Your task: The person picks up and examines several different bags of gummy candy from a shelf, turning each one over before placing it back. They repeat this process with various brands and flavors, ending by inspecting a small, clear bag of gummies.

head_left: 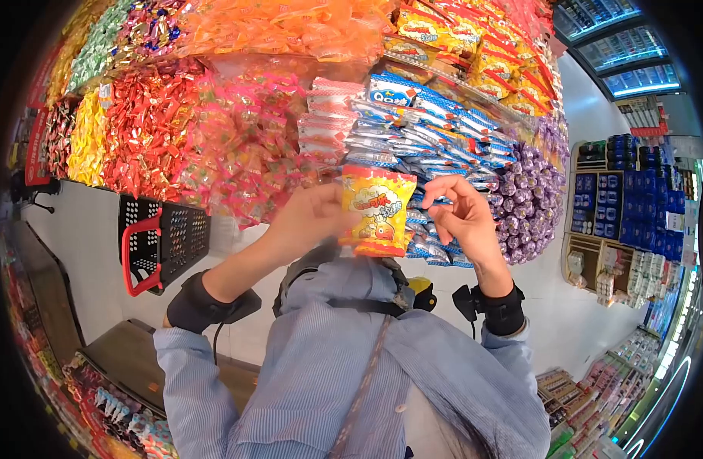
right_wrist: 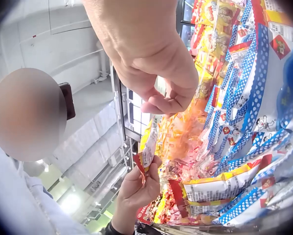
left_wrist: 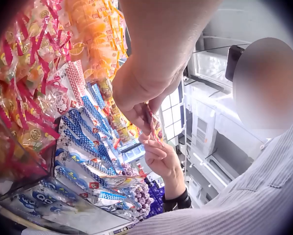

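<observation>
A yellow candy packet (head_left: 380,210) with red ends faces the head camera upright, in front of the chest. My left hand (head_left: 313,214) pinches its left edge between thumb and fingers. To the right of the packet, my right hand (head_left: 466,218) is raised with loosely bent fingers and nothing in them. The right wrist view shows those fingertips (right_wrist: 156,105) just apart from the packet (right_wrist: 147,147), whose lower part the left hand (right_wrist: 136,191) holds. Seen from the left wrist, the packet is edge-on and partly hidden by the left fingers.
Blue-and-white candy packets (head_left: 443,141) fill the bin behind the hands. Purple-wrapped balls (head_left: 531,191) lie to the right, pink-wrapped sweets (head_left: 252,145) to the left. More yellow packets (head_left: 512,69) are stacked higher up. A black shopping basket with a red handle (head_left: 130,260) stands at left.
</observation>
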A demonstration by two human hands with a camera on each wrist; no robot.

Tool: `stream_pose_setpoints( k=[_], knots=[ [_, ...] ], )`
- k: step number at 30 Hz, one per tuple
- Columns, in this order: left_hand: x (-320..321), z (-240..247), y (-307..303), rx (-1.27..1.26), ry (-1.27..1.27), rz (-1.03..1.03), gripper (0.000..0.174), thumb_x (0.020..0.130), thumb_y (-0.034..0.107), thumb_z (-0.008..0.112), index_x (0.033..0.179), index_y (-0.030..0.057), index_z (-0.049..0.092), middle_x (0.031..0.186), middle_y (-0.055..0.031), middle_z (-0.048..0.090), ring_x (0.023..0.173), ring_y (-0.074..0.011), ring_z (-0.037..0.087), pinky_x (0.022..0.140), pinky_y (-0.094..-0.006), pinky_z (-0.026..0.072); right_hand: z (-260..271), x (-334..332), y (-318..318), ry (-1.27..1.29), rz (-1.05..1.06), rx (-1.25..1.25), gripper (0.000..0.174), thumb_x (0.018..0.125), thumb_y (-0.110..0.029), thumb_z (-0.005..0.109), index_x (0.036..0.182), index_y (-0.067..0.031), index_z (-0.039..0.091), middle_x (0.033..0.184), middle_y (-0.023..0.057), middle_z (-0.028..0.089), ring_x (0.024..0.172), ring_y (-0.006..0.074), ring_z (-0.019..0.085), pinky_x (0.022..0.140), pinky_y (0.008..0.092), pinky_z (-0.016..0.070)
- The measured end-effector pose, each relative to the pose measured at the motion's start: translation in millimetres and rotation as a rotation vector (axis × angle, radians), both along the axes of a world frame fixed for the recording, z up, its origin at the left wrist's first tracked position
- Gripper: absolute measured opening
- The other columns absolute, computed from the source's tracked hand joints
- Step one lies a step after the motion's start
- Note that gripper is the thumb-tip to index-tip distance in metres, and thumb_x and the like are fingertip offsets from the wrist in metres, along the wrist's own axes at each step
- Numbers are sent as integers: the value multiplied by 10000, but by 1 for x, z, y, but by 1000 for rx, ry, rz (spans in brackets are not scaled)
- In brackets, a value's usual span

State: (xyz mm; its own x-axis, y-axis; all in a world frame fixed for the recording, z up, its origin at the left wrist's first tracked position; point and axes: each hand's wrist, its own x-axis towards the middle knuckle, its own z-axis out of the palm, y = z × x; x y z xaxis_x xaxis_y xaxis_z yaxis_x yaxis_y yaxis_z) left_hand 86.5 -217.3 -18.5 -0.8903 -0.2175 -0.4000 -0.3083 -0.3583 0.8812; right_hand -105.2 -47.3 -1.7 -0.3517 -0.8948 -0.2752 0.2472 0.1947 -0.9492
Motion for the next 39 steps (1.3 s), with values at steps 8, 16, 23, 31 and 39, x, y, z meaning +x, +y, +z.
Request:
stream_pose_setpoints(
  k=[8, 16, 23, 31, 39],
  knots=[
    [-19, -3, 11, 42, 32, -51, 277, 847, 104, 571, 1091, -13, 512, 938, -72, 642, 827, -72, 592, 751, -222, 449, 6, 1, 15, -32, -21, 25, 320, 742, 130, 447, 1024, -14, 493, 894, 61, 548, 482, 28, 441, 417, 167, 342],
    [-49, 5, 41, 108, 19, 30, 251, 830, 122, 592, 1028, -19, 532, 896, -75, 640, 788, -72, 570, 691, -218, 449, 13, -28, 41, -40, 18, 7, 311, 743, 138, 430, 1008, -9, 499, 894, 53, 548, 488, 31, 453, 408, 166, 346],
    [-89, 17, 82, -32, 8, 99, 293, 859, 91, 549, 1116, -28, 470, 911, -82, 643, 792, -65, 585, 692, -198, 455, 32, -76, 77, -4, 83, 28, 242, 804, 65, 518, 1032, -13, 495, 953, 71, 554, 565, 67, 517, 483, 196, 409],
    [-118, 46, 120, -591, -12, -16, 146, 825, 100, 586, 914, -8, 542, 645, -72, 611, 594, -20, 497, 539, -221, 398, 37, -109, 89, 164, 315, -21, 375, 795, -1, 604, 1142, -17, 463, 1096, 58, 521, 942, 110, 519, 759, 252, 458],
    [-126, 43, 123, -675, 77, 16, 179, 817, 107, 589, 948, -6, 545, 762, -142, 625, 722, -197, 638, 628, -278, 462, 59, -110, 62, 628, 487, 2, 310, 733, -77, 661, 1015, -15, 546, 881, 128, 581, 807, 261, 592, 708, 321, 457]
  ],
)
